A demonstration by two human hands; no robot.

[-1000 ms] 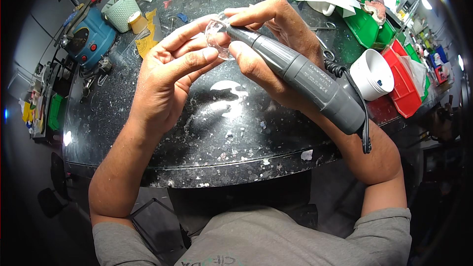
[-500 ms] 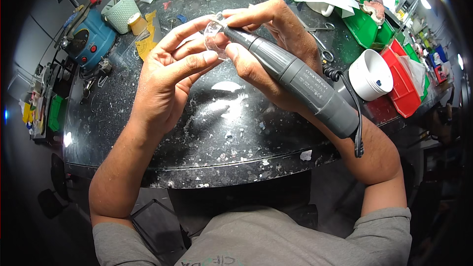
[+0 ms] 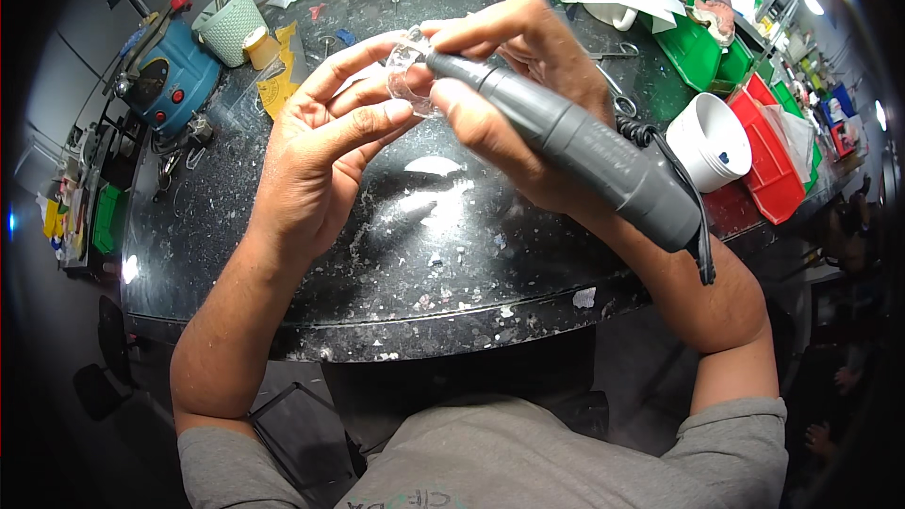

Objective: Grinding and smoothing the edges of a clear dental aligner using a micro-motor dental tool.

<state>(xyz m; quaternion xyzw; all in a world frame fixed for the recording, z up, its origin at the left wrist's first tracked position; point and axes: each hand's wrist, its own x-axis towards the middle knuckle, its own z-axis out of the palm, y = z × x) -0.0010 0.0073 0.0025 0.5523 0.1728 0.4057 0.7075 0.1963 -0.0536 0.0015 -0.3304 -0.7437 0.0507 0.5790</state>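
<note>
Between the thumb and fingers of my left hand [image 3: 325, 137] sits a clear, arch-shaped dental tray [image 3: 401, 83], held above the bench. My right hand [image 3: 528, 85] is wrapped around a dark grey rotary handpiece [image 3: 584, 146]. The handpiece slants, its thin front end at the tray's edge and its thick back end over my right forearm. A black coiled cord [image 3: 693, 212] hangs from that back end. My right fingertips are close against the tray; whether they touch it I cannot tell. The bur at the tip is too small to make out.
A black, debris-speckled bench [image 3: 377, 292] lies below. To the left stand a blue machine [image 3: 170, 75] and a pale green basket [image 3: 229, 28] of tools. On the right are a white tub [image 3: 707, 143], a red bin [image 3: 765, 151], green bins [image 3: 693, 47] and scissors [image 3: 617, 94].
The handpiece's back end has swung up and to the right, pivoting near its tip. The clear tray has shifted very slightly left; my left hand is almost still.
</note>
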